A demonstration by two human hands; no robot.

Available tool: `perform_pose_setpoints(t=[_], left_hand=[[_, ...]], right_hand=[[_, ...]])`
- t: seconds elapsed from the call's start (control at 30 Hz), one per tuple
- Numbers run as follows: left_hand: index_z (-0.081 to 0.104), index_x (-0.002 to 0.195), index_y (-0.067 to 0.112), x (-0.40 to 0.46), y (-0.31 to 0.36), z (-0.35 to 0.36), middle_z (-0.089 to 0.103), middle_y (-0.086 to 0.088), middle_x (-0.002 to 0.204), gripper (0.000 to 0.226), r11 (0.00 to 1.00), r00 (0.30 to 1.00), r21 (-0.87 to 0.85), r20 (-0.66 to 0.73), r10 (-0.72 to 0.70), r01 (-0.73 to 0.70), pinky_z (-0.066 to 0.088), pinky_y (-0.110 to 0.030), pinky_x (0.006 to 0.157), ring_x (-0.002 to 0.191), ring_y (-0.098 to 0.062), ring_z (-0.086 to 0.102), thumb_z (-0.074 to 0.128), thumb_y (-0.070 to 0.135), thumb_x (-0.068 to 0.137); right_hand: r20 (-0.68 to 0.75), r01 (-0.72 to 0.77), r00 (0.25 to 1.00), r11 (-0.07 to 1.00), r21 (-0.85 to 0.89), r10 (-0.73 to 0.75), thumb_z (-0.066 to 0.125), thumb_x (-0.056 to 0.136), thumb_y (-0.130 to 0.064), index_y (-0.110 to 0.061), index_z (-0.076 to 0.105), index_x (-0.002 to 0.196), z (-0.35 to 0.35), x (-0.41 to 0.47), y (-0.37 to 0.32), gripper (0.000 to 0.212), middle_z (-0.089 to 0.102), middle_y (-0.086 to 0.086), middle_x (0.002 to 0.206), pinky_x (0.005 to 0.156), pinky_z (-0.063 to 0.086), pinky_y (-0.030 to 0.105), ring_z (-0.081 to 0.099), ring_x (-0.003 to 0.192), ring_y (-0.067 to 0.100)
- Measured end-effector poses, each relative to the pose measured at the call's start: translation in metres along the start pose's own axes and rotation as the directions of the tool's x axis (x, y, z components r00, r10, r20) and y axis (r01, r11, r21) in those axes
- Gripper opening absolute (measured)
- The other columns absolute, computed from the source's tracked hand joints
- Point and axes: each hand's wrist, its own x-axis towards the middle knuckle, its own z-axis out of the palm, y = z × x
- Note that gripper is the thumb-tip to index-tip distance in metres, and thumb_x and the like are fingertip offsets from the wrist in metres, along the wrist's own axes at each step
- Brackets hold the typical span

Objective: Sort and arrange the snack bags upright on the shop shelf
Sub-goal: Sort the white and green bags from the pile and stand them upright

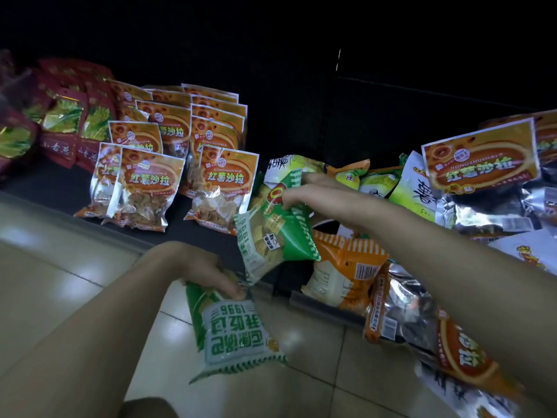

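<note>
My left hand [205,267] grips a green and white snack bag [232,330] by its top edge, held upside down over the tiled floor. My right hand [301,194] pinches a second green snack bag [271,236] and holds it above the shelf's front edge. Several orange snack bags [150,185] stand upright in rows on the dark shelf [60,188] at the left. A jumbled pile of orange, silver and yellow-green bags [391,303] lies on the right under my right forearm.
Red and green bags [63,116] stand at the far left of the shelf. A large orange bag [479,158] leans on the pile at the right. Shiny beige floor tiles [75,251] run below the shelf edge.
</note>
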Motion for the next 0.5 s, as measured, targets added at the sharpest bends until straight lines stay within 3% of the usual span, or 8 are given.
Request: perform_pose_setpoints(t=[0.07,0.13,0.2,0.27,0.37,0.43,0.5], left_hand=[[0.067,0.122,0.029,0.004,-0.002,0.011,0.073,0.006,0.116,0.09,1.0,1.0,0.004,0.023,-0.013,0.013,0.052,-0.044,0.104,0.108,-0.018,0.069,0.083,0.079,0.049],[0.063,0.122,0.038,0.011,-0.003,0.021,0.07,0.009,0.121,0.079,1.0,1.0,0.01,0.01,0.005,-0.005,0.051,-0.044,0.105,0.111,-0.017,0.067,0.084,0.075,0.056],[0.063,0.12,0.039,0.019,0.001,0.031,0.067,0.01,0.125,0.076,0.995,1.0,0.102,-0.004,0.016,-0.016,0.05,-0.043,0.105,0.113,-0.016,0.064,0.08,0.079,0.057],[0.063,0.126,0.031,0.025,0.008,0.042,0.066,0.004,0.127,0.083,0.971,0.999,0.24,0.021,-0.029,0.023,0.05,-0.038,0.102,0.114,-0.019,0.062,0.078,0.079,0.06],[0.051,0.14,0.018,0.038,0.02,0.061,0.061,-0.006,0.135,0.079,0.917,0.99,0.388,0.062,-0.127,0.093,0.048,-0.032,0.09,0.116,-0.023,0.061,0.079,0.06,0.078],[0.045,0.145,0.018,0.045,0.029,0.072,0.059,-0.006,0.138,0.081,0.919,0.993,0.389,0.068,-0.101,0.067,0.05,-0.034,0.093,0.117,-0.023,0.06,0.082,0.051,0.08],[0.042,0.148,0.019,0.052,0.036,0.081,0.057,-0.004,0.139,0.083,0.935,0.997,0.355,0.071,-0.031,0.004,0.05,-0.036,0.1,0.121,-0.023,0.058,0.083,0.046,0.08]], right_hand=[[0.161,-0.019,0.986,0.993,-0.114,0.038,0.067,0.091,-0.025,-0.014,0.047,0.139,-0.001,-0.01,-0.004,0.053,0.052,-0.004,0.134,0.069,0.057,0.024,0.057,0.095,0.007],[0.296,0.046,0.953,0.944,-0.326,0.056,0.069,0.091,-0.027,-0.023,0.053,0.11,0.01,-0.021,-0.005,0.026,0.052,-0.014,0.11,0.057,0.049,0.016,0.054,0.085,0.005],[0.378,0.148,0.924,0.86,-0.489,0.056,0.072,0.087,-0.029,-0.023,0.055,0.096,0.028,-0.021,0.003,0.02,0.054,-0.008,0.095,0.061,0.05,0.023,0.059,0.083,0.014],[0.443,0.19,0.891,0.807,-0.56,0.097,0.073,0.085,-0.029,-0.019,0.056,0.102,0.047,-0.021,0.016,0.025,0.055,-0.004,0.092,0.065,0.05,0.032,0.06,0.082,0.02],[0.479,0.135,0.852,0.796,-0.59,0.21,0.071,0.089,-0.026,-0.017,0.052,0.128,0.066,-0.016,0.043,0.044,0.047,-0.007,0.09,0.062,0.047,0.031,0.054,0.08,0.018],[0.484,0.087,0.829,0.79,-0.606,0.28,0.069,0.09,-0.025,-0.014,0.045,0.144,0.076,-0.011,0.064,0.06,0.045,-0.002,0.104,0.063,0.046,0.032,0.051,0.087,0.022],[0.502,0.064,0.803,0.79,-0.609,0.322,0.069,0.088,-0.024,-0.013,0.047,0.144,0.088,-0.007,0.086,0.061,0.046,0.0,0.116,0.069,0.047,0.034,0.054,0.098,0.024]])
